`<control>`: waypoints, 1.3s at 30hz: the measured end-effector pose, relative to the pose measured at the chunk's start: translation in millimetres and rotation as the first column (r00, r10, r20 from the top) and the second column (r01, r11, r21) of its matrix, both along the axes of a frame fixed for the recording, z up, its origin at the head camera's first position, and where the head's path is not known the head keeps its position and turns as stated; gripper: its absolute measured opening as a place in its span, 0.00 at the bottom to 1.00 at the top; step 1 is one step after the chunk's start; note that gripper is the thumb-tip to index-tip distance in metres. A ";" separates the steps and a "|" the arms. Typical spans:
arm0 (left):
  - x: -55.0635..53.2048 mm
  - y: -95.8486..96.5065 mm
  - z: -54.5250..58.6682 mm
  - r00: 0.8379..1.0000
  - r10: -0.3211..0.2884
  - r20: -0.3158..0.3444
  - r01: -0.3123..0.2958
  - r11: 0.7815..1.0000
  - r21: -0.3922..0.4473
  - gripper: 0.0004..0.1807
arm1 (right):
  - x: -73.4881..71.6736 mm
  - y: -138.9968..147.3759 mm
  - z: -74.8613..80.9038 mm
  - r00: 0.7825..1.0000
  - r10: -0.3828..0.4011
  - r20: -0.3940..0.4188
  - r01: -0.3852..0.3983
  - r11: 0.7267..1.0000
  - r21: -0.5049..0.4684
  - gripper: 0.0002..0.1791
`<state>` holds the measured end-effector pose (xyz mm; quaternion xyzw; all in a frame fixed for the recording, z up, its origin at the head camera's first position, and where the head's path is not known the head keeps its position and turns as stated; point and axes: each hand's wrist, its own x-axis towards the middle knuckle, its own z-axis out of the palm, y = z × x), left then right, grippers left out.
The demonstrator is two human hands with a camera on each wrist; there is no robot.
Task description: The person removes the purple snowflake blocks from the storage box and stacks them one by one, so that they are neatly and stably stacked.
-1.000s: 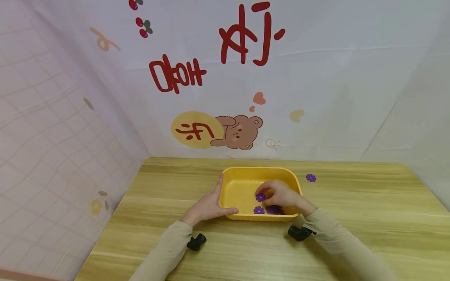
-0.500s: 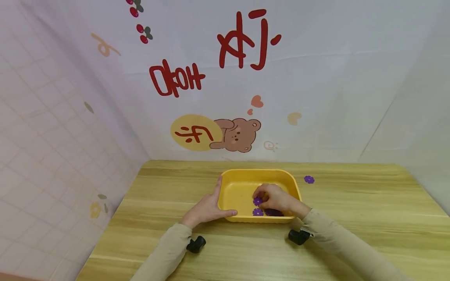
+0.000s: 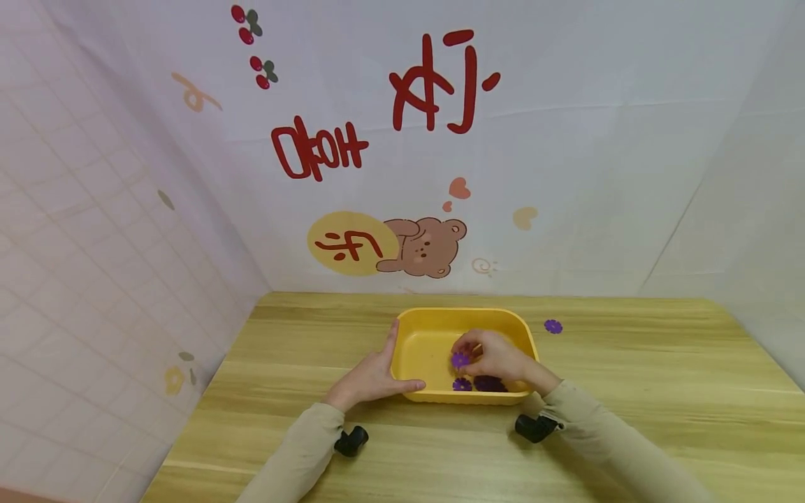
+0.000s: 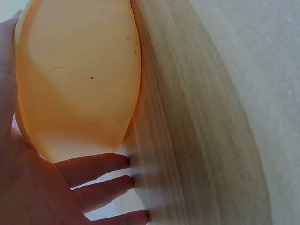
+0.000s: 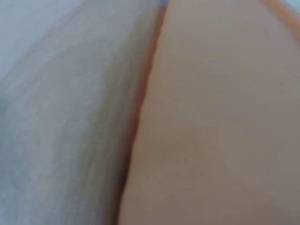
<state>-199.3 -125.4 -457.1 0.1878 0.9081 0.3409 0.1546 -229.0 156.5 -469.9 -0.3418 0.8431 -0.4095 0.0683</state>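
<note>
The right hand (image 3: 497,356) pinches a purple flower (image 3: 460,360) inside the yellow tub (image 3: 434,321). Two more flowers (image 3: 478,383) lie at the tub's 6 o'clock. The left hand (image 3: 371,377), fingers straight, touches the tub's 9 o'clock side. Another flower (image 3: 553,326) sits at 2 o'clock on the table (image 3: 629,391).

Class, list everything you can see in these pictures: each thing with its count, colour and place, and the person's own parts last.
tray: one, yellow, middle of the table.
flowers in the tray: at least two, purple, near wall; a third is pinched above them.
pinched flower: one, purple, in the right hand's fingertips.
loose flower: one, purple, on the table beside the tray.
table: one, light wood.
backdrop: white, red lettering, bear.
left hand: on the tray's corner.
right hand: over the tray.
</note>
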 end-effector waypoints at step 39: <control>-2.2 -0.4 -3.9 1.000 0.000 0.004 0.000 1.000 0.002 0.69 | 6.3 76.6 20.3 0.989 -0.142 -0.033 0.131 0.965 -0.227 0.18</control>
